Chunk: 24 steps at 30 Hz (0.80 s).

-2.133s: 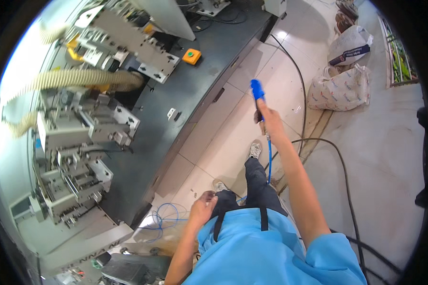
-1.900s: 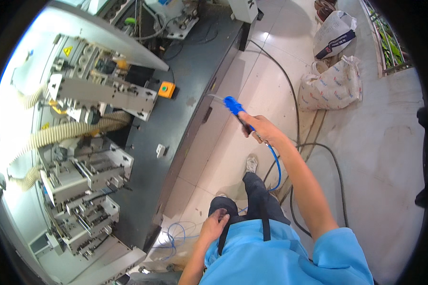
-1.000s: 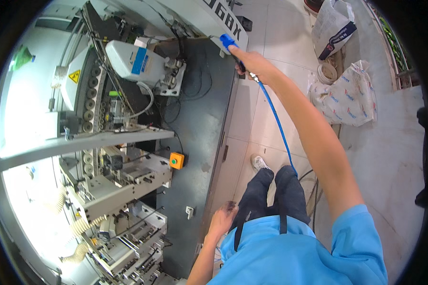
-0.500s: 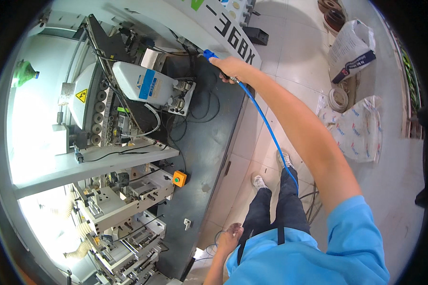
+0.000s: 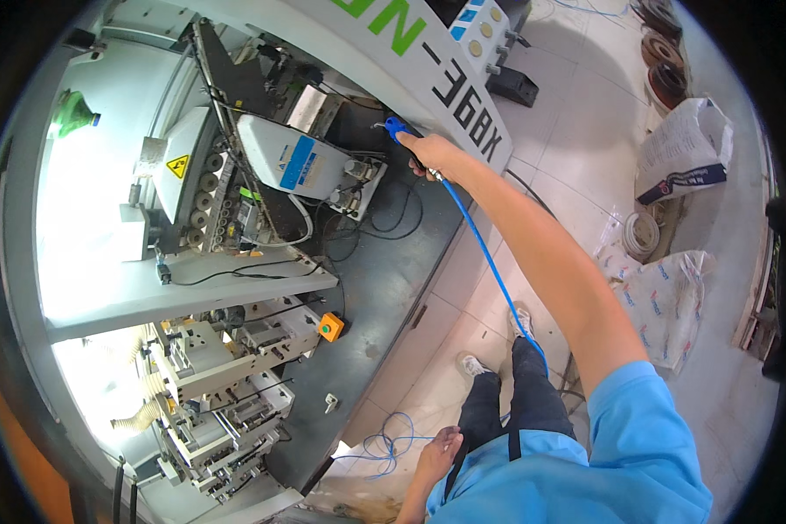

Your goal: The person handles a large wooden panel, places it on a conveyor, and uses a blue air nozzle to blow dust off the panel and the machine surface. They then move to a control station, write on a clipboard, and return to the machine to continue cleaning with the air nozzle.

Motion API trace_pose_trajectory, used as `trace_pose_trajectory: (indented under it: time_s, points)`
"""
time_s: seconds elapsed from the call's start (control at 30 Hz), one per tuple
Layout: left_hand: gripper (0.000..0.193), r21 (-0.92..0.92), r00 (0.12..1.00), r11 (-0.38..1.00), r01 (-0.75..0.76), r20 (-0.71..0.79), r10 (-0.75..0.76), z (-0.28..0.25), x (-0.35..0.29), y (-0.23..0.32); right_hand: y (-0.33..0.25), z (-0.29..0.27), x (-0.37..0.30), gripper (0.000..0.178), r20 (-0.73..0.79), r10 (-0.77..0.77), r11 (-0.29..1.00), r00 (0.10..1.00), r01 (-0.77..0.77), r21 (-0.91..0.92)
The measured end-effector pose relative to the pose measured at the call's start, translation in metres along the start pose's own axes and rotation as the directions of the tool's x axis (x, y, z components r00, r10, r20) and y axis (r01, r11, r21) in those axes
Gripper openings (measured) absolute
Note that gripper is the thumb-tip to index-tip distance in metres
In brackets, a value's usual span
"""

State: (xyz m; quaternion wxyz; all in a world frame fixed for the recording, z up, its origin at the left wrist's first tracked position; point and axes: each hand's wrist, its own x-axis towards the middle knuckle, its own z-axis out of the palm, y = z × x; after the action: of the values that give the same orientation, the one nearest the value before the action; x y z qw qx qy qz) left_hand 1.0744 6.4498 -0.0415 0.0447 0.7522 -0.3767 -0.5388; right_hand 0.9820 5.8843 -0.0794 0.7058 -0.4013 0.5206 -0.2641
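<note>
My right hand [image 5: 437,157] is stretched far out and grips a blue air blow gun [image 5: 400,131], its thin nozzle pointing into the open machine beside a white motor unit with a blue label [image 5: 293,162]. A blue hose [image 5: 489,262] trails from the gun along my forearm down toward my legs. My left hand [image 5: 437,454] hangs low by my thigh, fingers loosely curled, holding nothing, close to a coil of blue hose [image 5: 384,445] on the floor.
The open machine [image 5: 236,262] fills the left side, with black cables, roller banks and an orange button box [image 5: 329,327]. Its raised white hood [image 5: 428,61] hangs above my hand. White sacks [image 5: 672,297] and rolls of banding [image 5: 642,231] lie on the tiled floor at right.
My view has swung up along the machine. My right hand carried the blow gun from over the floor, forward and up, into the machine's upper part. My left hand stayed by my thigh.
</note>
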Motion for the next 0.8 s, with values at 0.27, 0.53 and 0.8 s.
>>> trace_pose_trajectory:
  time_s: [0.27,0.53,0.8]
  points:
    - [0.046,-0.034,0.997,0.998,0.048,-0.059,-0.050,0.000,-0.007,-0.003,0.018,0.031,-0.067,0.074,0.112,-0.180,0.984,0.977,0.178,0.024]
    - [0.044,0.001,0.997,0.999,-0.052,-0.048,0.052,-0.001,-0.014,-0.022,0.072,0.104,-0.170,0.078,0.164,-0.347,0.857,0.923,0.383,-0.345]
    - [0.044,-0.118,0.994,0.993,-0.001,-0.107,-0.012,-0.003,-0.049,-0.098,0.168,0.164,-0.202,0.079,0.125,-0.174,0.772,0.977,0.214,-0.599]
